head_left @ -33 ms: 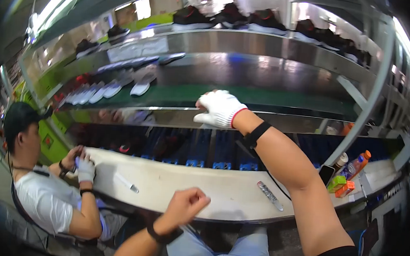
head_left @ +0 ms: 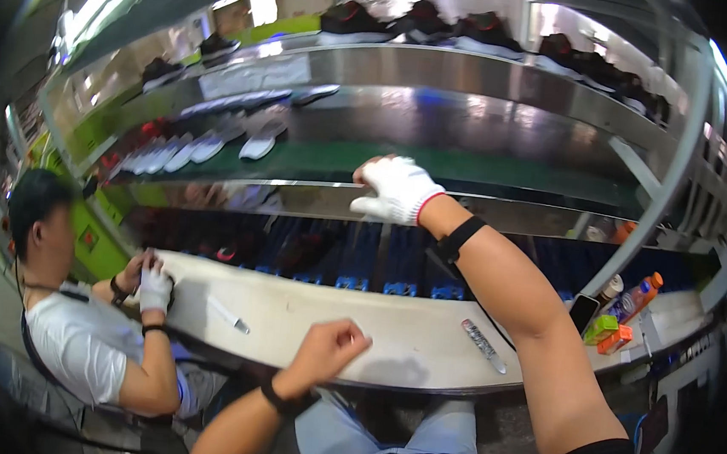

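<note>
My right hand [head_left: 398, 190], in a white knit glove with a red cuff, reaches forward at the front edge of the green conveyor belt [head_left: 453, 173]. Its thumb stands apart from the fingers, and nothing shows in it. Bare, my left hand [head_left: 326, 350] hovers over the near edge of the pale worktable [head_left: 289, 308]. Its fingers curl in toward the thumb with no object visible. Between my arms and right of the left hand, a slim tool with a patterned handle [head_left: 484, 346] lies on the table. White shoe soles [head_left: 257, 147] rest on the belt at the left.
At left a co-worker [head_left: 91, 325] sits with both hands together over the table end, near a white slim tool [head_left: 228, 315]. Dark shoes with white soles [head_left: 485, 33] line the upper shelf. Bottles [head_left: 634, 299], small boxes [head_left: 614, 339] and a phone [head_left: 583, 311] stand at right.
The view has shifted slightly. My left hand is a little farther forward over the table edge. My right hand stays almost in the same place by the belt.
</note>
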A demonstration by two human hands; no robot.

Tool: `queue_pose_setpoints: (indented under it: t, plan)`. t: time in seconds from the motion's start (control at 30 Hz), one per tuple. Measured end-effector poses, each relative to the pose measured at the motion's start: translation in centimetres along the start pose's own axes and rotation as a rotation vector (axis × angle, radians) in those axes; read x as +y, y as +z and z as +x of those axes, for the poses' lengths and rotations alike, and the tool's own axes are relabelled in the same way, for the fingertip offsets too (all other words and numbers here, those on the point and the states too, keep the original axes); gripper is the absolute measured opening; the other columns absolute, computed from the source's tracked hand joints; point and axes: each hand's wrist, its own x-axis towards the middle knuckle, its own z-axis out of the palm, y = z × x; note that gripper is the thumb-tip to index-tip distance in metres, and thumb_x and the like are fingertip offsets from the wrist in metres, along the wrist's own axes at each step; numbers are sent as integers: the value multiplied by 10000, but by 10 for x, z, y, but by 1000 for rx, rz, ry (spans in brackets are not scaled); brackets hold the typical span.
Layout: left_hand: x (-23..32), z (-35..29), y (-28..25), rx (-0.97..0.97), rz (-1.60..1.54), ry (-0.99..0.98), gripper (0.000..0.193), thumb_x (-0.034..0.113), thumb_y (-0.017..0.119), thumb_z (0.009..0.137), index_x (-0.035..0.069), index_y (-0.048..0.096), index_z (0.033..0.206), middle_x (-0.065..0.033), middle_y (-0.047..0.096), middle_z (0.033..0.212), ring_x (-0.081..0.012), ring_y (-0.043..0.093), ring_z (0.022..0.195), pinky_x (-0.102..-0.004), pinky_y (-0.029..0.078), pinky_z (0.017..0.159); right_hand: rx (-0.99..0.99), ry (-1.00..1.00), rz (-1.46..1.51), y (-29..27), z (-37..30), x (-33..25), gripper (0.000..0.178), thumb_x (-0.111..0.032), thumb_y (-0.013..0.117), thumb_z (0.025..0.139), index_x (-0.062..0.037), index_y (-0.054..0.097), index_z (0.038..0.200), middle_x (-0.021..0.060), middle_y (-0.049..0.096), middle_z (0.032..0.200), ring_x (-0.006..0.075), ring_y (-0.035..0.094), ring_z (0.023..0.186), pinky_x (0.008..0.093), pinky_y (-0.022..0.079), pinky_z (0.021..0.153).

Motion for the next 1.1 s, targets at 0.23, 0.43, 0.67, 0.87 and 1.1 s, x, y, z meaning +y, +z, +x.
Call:
queue_pose_setpoints:
  t: [0.23,0.43,0.67,0.87,1.1]
  plan:
    - [-147,128,-70,223,557,-41,494,270,844,848,39,718,1266,-165,763,1080,-378,738,1053,-505,598,893,50,-31,-211,58,74,-28,858,-652,754,870,-32,658,1455,230,620,1546,408,561,1468,522,457,1220]
    - [-250,225,-68,272,773,-181,978,398,920,803,33,485,1599,-205,713,1351,-408,710,1210,-520,582,1058,55,-67,-251,94,135,-80,824,-639,781,852,-46,674,1414,199,670,1466,388,595,1424,526,457,1209]
    - [-247,258,-59,208,713,-135,615,521,805,930,124,681,1382,-178,762,1283,-369,766,1155,-535,606,961,24,-163,-166,113,175,-95,657,-511,841,873,-61,729,1339,183,659,1512,363,587,1457,520,463,1225]
    - [-111,162,-39,-298,400,110,528,617,732,978,202,795,1298,-124,832,1188,-404,787,1056,-515,610,896,-28,-166,-102,110,197,-108,767,-603,808,838,-31,739,1344,195,651,1532,364,610,1433,491,472,1216]
    - [-113,32,31,-270,452,367,554,516,687,1057,149,679,1471,-211,764,1190,-434,730,1092,-528,559,1034,-80,-17,-48,88,185,-107,868,-706,747,866,5,720,1363,251,709,1421,394,653,1367,494,499,1181]
